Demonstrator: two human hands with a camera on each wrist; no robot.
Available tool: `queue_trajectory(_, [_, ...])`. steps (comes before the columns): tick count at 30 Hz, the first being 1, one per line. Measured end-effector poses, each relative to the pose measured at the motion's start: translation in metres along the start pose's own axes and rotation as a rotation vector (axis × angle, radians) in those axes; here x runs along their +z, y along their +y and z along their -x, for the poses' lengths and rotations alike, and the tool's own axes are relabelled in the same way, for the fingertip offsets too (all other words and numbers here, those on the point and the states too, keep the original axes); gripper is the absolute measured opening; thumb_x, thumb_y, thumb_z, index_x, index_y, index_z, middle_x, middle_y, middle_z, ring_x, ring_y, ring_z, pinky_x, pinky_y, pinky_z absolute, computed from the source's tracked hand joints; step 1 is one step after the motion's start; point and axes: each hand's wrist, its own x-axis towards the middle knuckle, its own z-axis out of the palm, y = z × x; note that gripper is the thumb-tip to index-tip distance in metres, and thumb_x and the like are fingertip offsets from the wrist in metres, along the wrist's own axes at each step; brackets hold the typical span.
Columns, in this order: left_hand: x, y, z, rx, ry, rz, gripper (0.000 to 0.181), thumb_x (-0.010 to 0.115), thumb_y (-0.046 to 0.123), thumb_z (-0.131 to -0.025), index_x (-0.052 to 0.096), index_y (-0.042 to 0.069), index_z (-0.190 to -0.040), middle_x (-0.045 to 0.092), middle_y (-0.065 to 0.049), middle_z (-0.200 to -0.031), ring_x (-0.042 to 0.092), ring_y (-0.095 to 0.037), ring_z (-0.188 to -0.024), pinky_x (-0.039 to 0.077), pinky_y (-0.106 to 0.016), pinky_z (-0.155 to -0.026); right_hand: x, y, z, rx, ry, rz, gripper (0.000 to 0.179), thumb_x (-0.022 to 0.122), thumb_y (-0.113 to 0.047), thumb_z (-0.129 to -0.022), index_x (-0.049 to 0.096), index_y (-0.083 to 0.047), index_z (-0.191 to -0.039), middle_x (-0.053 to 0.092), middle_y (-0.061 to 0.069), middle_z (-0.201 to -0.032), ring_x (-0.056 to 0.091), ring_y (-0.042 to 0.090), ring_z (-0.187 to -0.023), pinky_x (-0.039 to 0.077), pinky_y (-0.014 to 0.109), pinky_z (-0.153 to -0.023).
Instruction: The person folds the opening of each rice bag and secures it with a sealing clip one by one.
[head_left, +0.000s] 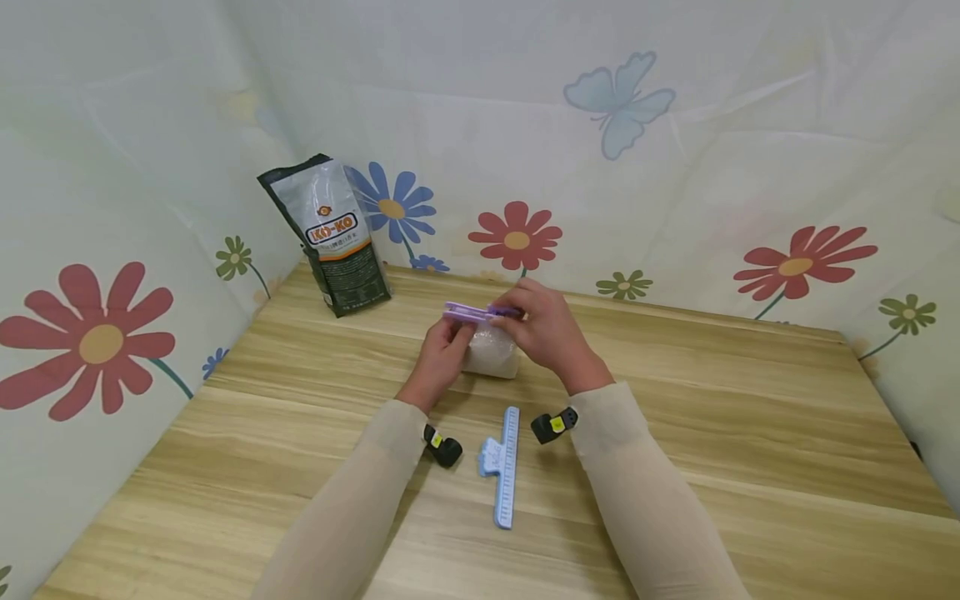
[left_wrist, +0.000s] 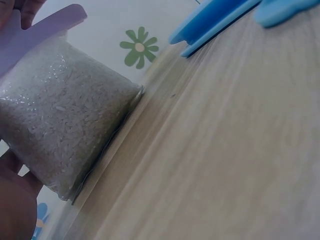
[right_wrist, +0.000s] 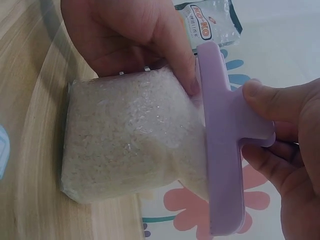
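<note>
Purple clip [right_wrist: 223, 160] | handle [right_wrist: 253, 122] pinched in right grip [head_left: 551, 329] | rice bag [right_wrist: 125, 137] below

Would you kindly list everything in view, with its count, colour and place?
table: 1, wood-toned, under the things
backdrop: 1, white with coloured flowers and butterfly, around the table
KO-KO bag: 1, silver and dark green, table's back left
rice bag: 1, clear with whitish grains, mid-table
purple clip: 1, light purple, at the rice bag's top
blue clip: 1, light blue, between the forearms
wrist cameras: 2, black with yellow labels, at the cuffs
sleeves: 2, beige, on the forearms
left hand: 1, bare, holding the rice bag
right hand: 1, bare, gripping the purple clip
</note>
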Motion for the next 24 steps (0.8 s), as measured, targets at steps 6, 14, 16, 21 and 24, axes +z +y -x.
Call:
queue_trajectory(6, [-0.001, 0.000, 0.000, 0.006, 0.006, -0.003, 0.031, 0.049, 0.020, -0.109, 0.061, 0.001, -0.130, 0.067, -0.019, -0.121, 0.058, -0.014, -0.102, 0.049, -0.025, -0.092, 0.002, 0.002, 0.002, -0.009, 0.007, 0.003, 0.021, 0.080, -0.014, -0.089, 0.076, -0.004, -0.107, 0.068, 0.010, -0.097, 0.065, 0.022, -0.088, 0.061, 0.034, -0.081])
queue_trajectory(14, [0.001, -0.001, 0.000, 0.012, 0.024, 0.039, 0.027, 0.052, 0.018, -0.108, 0.062, -0.001, -0.124, 0.065, -0.017, -0.110, 0.055, -0.011, -0.095, 0.047, -0.022, -0.085, 0.005, 0.002, 0.006, 0.034, 0.023, -0.024, 0.024, 0.078, -0.017, -0.091, 0.075, -0.004, -0.111, 0.066, 0.011, -0.102, 0.064, 0.024, -0.093, 0.062, 0.040, -0.085])
queue_trajectory(16, [0.002, 0.000, 0.000, 0.013, 0.031, 0.047, 0.027, 0.052, 0.018, -0.107, 0.063, -0.001, -0.122, 0.065, -0.017, -0.108, 0.054, -0.011, -0.093, 0.046, -0.021, -0.084, 0.006, 0.002, 0.007, 0.044, 0.030, -0.037, 0.025, 0.078, -0.017, -0.091, 0.075, -0.004, -0.111, 0.066, 0.012, -0.104, 0.064, 0.024, -0.094, 0.062, 0.040, -0.086])
queue_trajectory(21, [0.003, 0.001, 0.001, 0.008, 0.044, 0.055, 0.025, 0.053, 0.018, -0.107, 0.063, -0.002, -0.120, 0.064, -0.016, -0.104, 0.054, -0.010, -0.090, 0.046, -0.021, -0.081, 0.009, 0.004, 0.012, 0.083, 0.041, -0.095, 0.029, 0.077, -0.016, -0.092, 0.072, -0.005, -0.118, 0.067, 0.012, -0.115, 0.067, 0.025, -0.102, 0.061, 0.039, -0.092])
queue_trajectory(24, [0.002, 0.001, 0.000, 0.008, 0.044, 0.051, 0.024, 0.052, 0.017, -0.107, 0.063, -0.001, -0.119, 0.064, -0.014, -0.103, 0.054, -0.010, -0.090, 0.046, -0.022, -0.082, 0.012, 0.006, 0.016, 0.096, 0.053, -0.126, 0.037, 0.077, -0.014, -0.092, 0.069, -0.007, -0.127, 0.066, 0.012, -0.124, 0.067, 0.028, -0.111, 0.060, 0.042, -0.096])
